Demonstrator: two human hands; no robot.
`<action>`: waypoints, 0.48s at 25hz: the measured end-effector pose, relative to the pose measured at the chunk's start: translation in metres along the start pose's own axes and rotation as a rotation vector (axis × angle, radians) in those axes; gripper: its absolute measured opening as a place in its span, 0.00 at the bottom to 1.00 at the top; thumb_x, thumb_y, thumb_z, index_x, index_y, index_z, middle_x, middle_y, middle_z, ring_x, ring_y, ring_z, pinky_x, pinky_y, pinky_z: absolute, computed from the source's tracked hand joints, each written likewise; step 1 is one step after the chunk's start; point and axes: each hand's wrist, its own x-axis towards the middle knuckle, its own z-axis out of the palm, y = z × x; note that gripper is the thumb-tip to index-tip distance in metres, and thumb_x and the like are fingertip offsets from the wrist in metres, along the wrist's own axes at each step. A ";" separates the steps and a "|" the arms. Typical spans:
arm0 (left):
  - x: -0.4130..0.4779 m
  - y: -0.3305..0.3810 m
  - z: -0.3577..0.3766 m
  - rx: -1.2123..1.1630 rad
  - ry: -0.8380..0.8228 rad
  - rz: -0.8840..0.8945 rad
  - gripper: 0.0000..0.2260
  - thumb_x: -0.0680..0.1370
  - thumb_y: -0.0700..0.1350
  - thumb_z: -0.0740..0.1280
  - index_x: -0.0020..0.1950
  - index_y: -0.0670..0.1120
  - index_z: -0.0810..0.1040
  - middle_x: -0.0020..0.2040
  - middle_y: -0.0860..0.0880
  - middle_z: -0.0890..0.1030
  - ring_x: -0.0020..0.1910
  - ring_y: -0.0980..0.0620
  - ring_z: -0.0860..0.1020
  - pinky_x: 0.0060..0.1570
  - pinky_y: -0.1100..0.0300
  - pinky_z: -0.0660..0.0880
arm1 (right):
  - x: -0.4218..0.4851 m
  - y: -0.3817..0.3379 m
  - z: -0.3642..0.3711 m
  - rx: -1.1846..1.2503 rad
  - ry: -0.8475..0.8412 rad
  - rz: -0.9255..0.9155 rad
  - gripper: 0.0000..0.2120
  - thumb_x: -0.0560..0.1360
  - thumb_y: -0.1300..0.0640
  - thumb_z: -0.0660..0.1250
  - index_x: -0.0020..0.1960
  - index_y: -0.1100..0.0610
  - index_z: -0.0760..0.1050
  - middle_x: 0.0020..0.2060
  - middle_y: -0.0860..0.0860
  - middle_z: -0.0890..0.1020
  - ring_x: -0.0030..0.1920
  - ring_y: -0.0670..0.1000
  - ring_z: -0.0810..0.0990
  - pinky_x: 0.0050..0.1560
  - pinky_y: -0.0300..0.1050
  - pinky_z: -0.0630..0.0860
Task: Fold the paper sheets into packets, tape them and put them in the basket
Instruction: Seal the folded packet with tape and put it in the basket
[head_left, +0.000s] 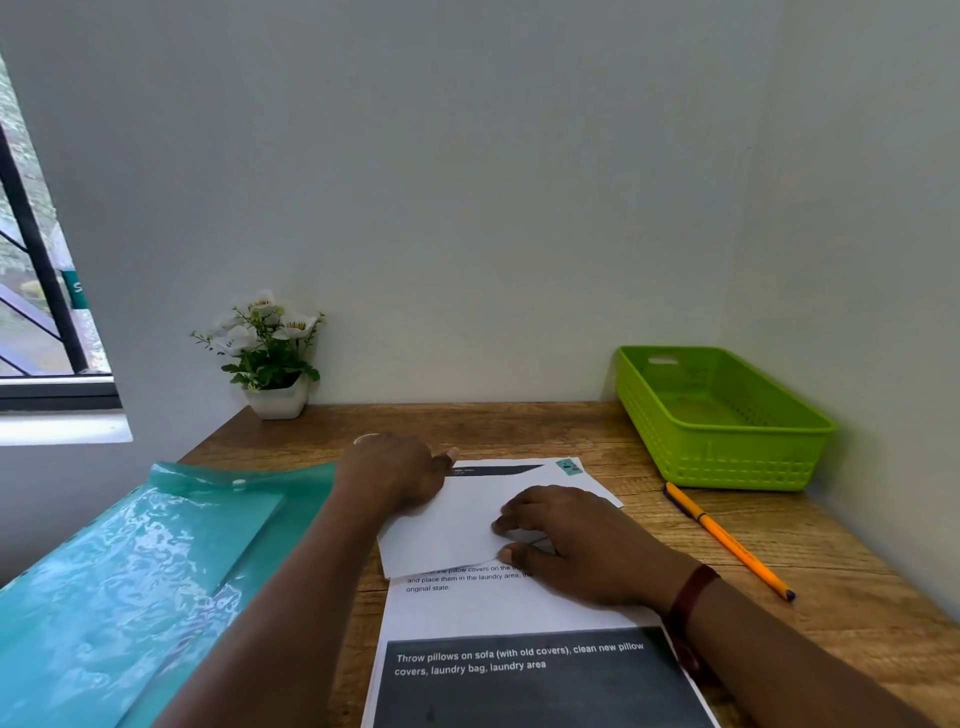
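Note:
A folded white paper packet (457, 525) lies on top of a stack of printed sheets (498, 608) in the middle of the wooden desk. My right hand (566, 540) rests on the packet's right end, fingers bent down onto the fold. My left hand (400, 467) reaches past the packet's far left corner and covers a clear tape roll (366, 439), of which only a thin rim shows. The green plastic basket (722, 457) stands at the back right corner, with nothing visible inside.
A teal plastic document folder (130, 582) lies at the left, overhanging the desk. An orange pen (727, 540) lies between the sheets and the basket. A white pot of artificial flowers (270, 358) stands at the back left against the wall.

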 end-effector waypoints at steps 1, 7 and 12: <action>-0.001 0.003 0.000 -0.004 0.004 0.017 0.26 0.79 0.65 0.50 0.33 0.49 0.71 0.41 0.48 0.78 0.46 0.49 0.77 0.53 0.51 0.75 | 0.000 0.001 0.001 -0.002 0.000 0.001 0.19 0.78 0.41 0.58 0.65 0.48 0.74 0.61 0.42 0.76 0.61 0.44 0.72 0.58 0.46 0.72; 0.002 0.006 -0.001 -0.349 -0.074 0.184 0.27 0.79 0.60 0.60 0.33 0.38 0.77 0.30 0.47 0.74 0.29 0.52 0.71 0.32 0.59 0.65 | -0.002 0.003 0.000 0.012 0.040 0.015 0.18 0.78 0.41 0.59 0.63 0.48 0.75 0.58 0.43 0.77 0.58 0.45 0.74 0.56 0.45 0.72; 0.003 0.002 -0.005 -0.672 -0.010 0.207 0.22 0.80 0.55 0.63 0.32 0.41 0.72 0.29 0.47 0.71 0.29 0.52 0.70 0.33 0.59 0.65 | 0.001 0.007 -0.001 0.034 0.194 0.057 0.14 0.77 0.45 0.59 0.57 0.47 0.78 0.53 0.44 0.79 0.54 0.45 0.76 0.52 0.43 0.73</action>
